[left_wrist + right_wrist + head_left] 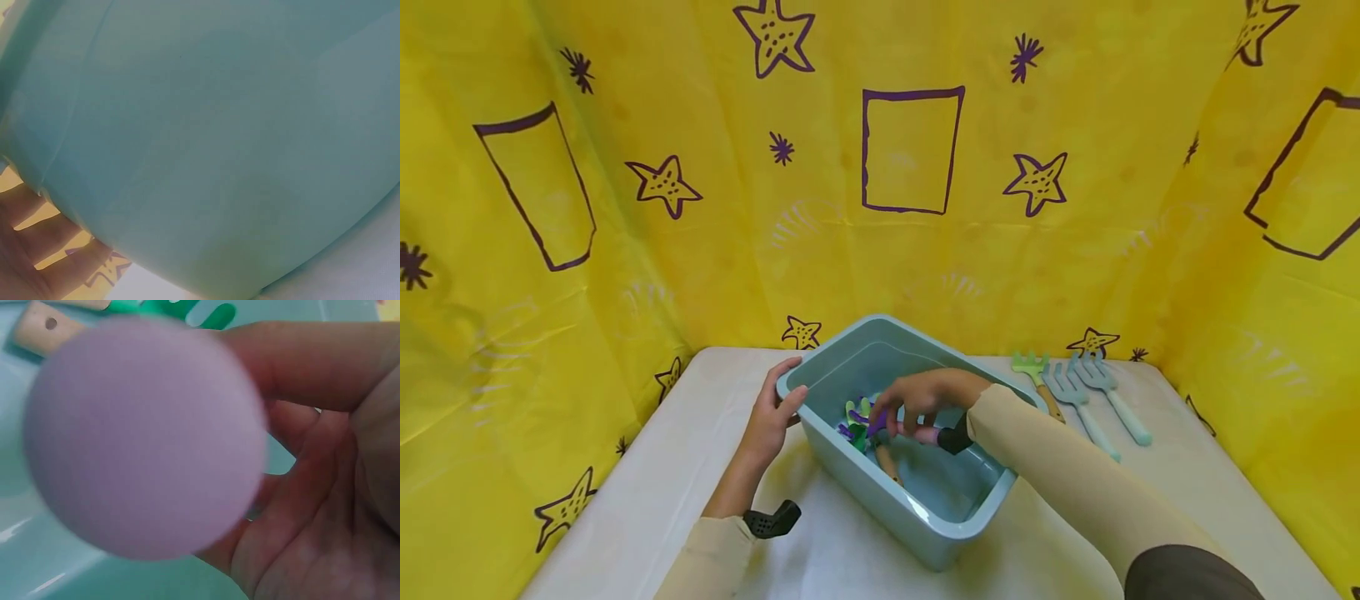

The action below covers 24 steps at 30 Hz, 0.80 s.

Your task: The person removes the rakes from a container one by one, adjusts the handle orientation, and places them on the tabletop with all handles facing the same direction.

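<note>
A blue-green plastic tub (925, 508) stands at an angle on the table. At its left corner my left hand (771, 414) holds the rim, thumb on top and fingers along the outside wall. Inside the tub, my right hand (921, 396) grips a garden hand tool with a purple head (877, 422) and a pink handle (917, 432). The handle's rounded end (147, 437) fills much of the right wrist view. Beneath lie a green tool (856, 436), a wooden handle (887, 462) and other purple and light green tool heads, partly hidden.
Right of the tub lie a light green hand fork (1032, 365) with a wooden handle and two pale blue hand forks (1067, 387). The white-covered table (655, 500) is enclosed by yellow sheeting (910, 275) with drawn stars and shapes.
</note>
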{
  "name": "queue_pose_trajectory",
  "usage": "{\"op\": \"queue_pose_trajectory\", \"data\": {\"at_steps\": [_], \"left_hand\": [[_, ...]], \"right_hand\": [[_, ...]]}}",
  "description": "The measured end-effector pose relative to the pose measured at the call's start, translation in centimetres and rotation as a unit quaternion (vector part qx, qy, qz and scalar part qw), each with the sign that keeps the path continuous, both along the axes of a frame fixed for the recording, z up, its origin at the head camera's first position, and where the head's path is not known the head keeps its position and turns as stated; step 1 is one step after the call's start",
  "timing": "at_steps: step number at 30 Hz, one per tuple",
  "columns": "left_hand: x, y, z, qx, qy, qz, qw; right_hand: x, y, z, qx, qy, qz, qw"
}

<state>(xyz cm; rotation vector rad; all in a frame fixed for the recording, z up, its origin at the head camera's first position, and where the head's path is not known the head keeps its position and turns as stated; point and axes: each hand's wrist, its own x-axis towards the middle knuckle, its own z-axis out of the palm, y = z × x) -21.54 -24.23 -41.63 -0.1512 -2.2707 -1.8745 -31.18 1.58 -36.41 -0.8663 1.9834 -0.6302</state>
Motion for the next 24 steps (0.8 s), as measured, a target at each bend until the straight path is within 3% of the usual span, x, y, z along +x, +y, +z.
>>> {"op": "queue_pose_trajectory", "data": {"at_steps": [6, 13, 21, 24], "left_hand": [[1.3, 0.9, 1.9, -0.004, -0.007, -0.002, 1.0000], [1.8, 1.3, 2.8, -0.012, -0.012, -0.002, 0.9999], [-0.2, 0.2, -0.1, -0.008, -0.002, 0.004, 1.0000], [-0.2, 0.0, -0.3, -0.008, 0.002, 0.007, 0.9999]], "right_hand": [[0.2, 0.4, 0.4, -0.020, 0.016, -0.024, 0.999], [0.4, 0.8, 0.8, 0.023, -0.016, -0.036, 0.999], [0.4, 1.4, 1.7, 0.016, 0.002, -0.027, 1.000], [0.4, 2.1, 2.2, -0.006, 0.005, -0.035, 0.999]]}}
